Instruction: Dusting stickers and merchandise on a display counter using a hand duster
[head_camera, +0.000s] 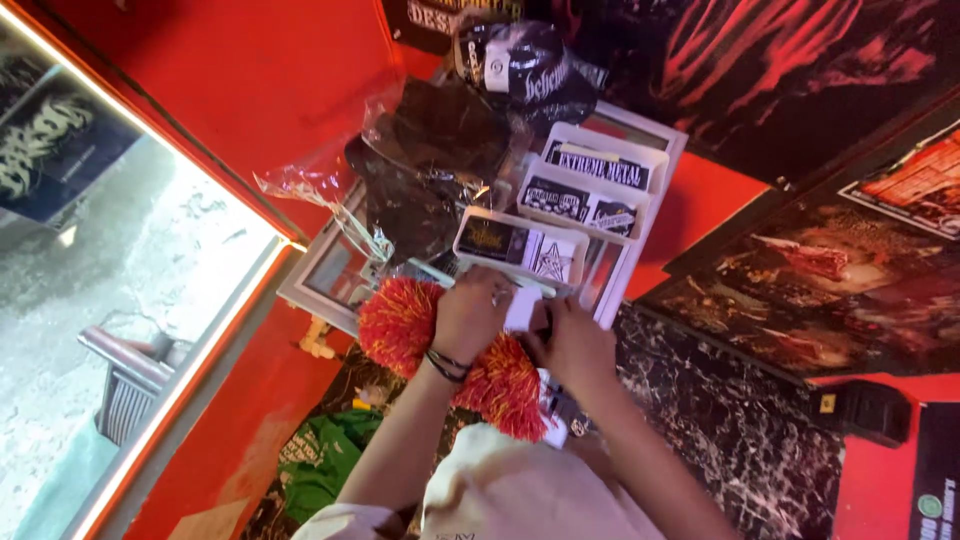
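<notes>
**Sorting small cards at the rack**

I am working both hands together just below the white rack (640, 150). My left hand (470, 315) is curled shut, knuckles up, a ring on one finger and dark bands at the wrist; it is pinching the edge of a small white card (522, 310). My right hand (575, 345) is closing on the same card from the other side, fingers bent around it. More cards seem to be sitting under my right palm, though I cannot tell how many.

A red-and-orange pompom (400, 325) is lying against my left wrist, and a second one (505, 385) is sitting between my forearms. Beyond my knuckles, the rack's trays are holding dark stickers (555, 197), and a bagged black garment (430, 160) is hanging further up.

To do this well, I judge I should be gripping by the edges only, keeping the card flat and clear of the pompom strands.
</notes>
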